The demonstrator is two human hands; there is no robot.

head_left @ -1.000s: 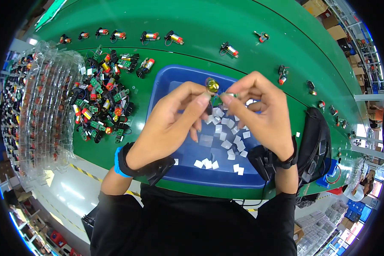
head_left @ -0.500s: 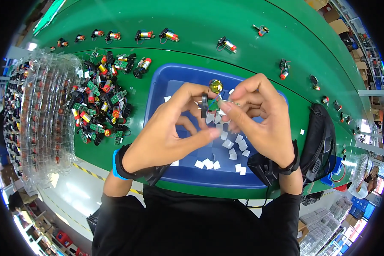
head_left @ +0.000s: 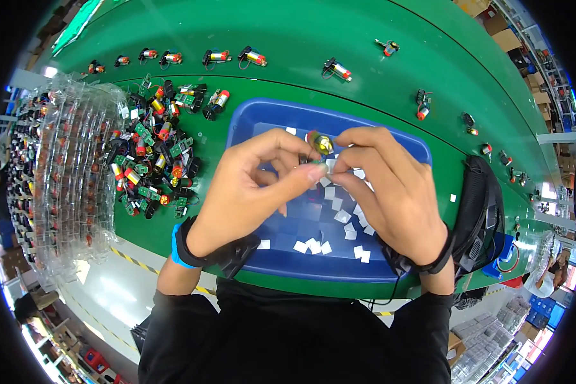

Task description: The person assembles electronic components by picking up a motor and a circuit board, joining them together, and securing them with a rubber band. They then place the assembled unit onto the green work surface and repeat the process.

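Above the blue tray (head_left: 326, 274), my left hand (head_left: 253, 185) is closed on a small battery-and-circuit-board assembly (head_left: 323, 144). Its yellow, shiny cylindrical cell with a red end sticks up beyond the fingers; most of the board is hidden behind them. My right hand (head_left: 393, 192) meets it from the right, thumb and index finger pinched together at the board's edge. A bit of white shows between the two hands, but what the right fingertips hold cannot be made out. Under the hands, several small white squares (head_left: 342, 216) lie scattered in the tray.
Left of the tray is a heap of similar assemblies (head_left: 148, 157), beside stacked clear plastic trays (head_left: 70, 179). More assemblies, such as one with a red-ended cell (head_left: 253, 57), are spaced along the green far strip. A black mesh bag (head_left: 477, 214) lies at the right.
My hands have drawn together. The left thumb has closed onto the assembly and its board has turned mostly out of sight; the right fingers have gone from spread to pinched beside it.
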